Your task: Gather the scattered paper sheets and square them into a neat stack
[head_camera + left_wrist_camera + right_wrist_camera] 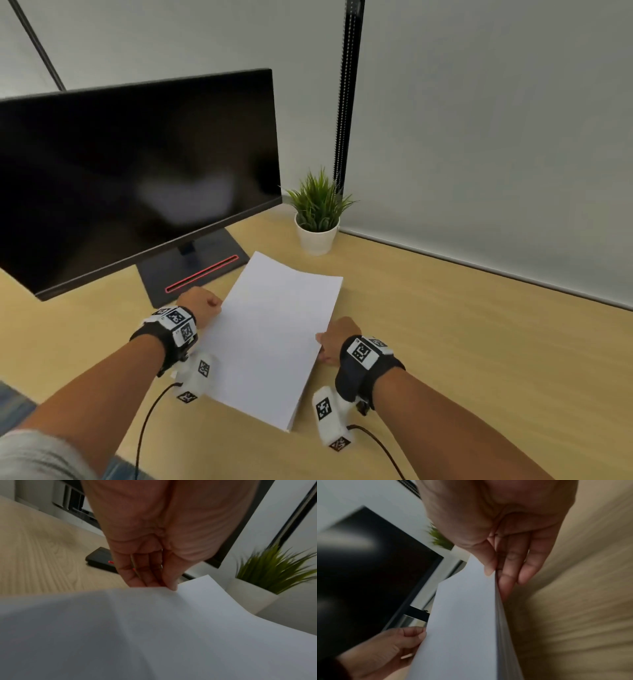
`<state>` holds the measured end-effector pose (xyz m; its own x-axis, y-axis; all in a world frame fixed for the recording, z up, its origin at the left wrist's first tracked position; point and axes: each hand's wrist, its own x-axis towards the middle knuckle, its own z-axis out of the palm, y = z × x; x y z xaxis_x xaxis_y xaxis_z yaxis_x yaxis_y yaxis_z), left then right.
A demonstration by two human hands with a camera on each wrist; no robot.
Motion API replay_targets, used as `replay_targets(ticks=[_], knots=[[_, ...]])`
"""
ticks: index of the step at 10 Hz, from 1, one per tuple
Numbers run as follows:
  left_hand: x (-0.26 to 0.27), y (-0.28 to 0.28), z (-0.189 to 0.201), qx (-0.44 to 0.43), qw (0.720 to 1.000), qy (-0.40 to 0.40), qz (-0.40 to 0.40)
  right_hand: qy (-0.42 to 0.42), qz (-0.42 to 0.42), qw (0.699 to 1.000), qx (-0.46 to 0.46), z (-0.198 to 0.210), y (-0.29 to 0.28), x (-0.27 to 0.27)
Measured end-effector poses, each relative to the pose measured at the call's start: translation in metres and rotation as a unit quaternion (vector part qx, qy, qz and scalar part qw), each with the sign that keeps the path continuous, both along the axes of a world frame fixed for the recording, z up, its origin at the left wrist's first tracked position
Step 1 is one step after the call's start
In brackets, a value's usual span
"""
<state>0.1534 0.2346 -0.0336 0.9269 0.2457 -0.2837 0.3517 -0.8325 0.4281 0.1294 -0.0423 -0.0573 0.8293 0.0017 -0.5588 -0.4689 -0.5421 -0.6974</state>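
A stack of white paper sheets (270,337) hangs tilted above the wooden desk (479,342), held between both hands. My left hand (202,306) pinches the stack's left long edge, thumb on top and fingers beneath, as the left wrist view shows on the paper stack (154,635) under the left hand (154,580). My right hand (330,342) pinches the right long edge. In the right wrist view the right hand (498,569) has its thumb over the stack (462,622) and fingers behind it. The sheet edges look closely aligned.
A dark monitor (130,178) on a black base (191,270) with a red strip stands behind and left of the paper. A small potted plant (317,212) sits at the back by the wall. Cables trail from both wrist cameras.
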Motion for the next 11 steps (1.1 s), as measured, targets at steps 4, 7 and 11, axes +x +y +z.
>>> replay_targets(ticks=[4,7,11], knots=[[0.03,-0.013,-0.015,0.117,0.989,0.067,0.065,-0.005,-0.053,0.989,-0.138,-0.012,0.019,0.012],[0.032,-0.021,-0.01,0.172,0.98,0.087,0.049,0.007,0.022,0.972,-0.234,-0.009,0.02,0.016],[0.009,-0.025,0.006,0.18,0.983,0.019,0.014,0.03,0.04,0.99,-0.129,0.038,-0.03,0.004]])
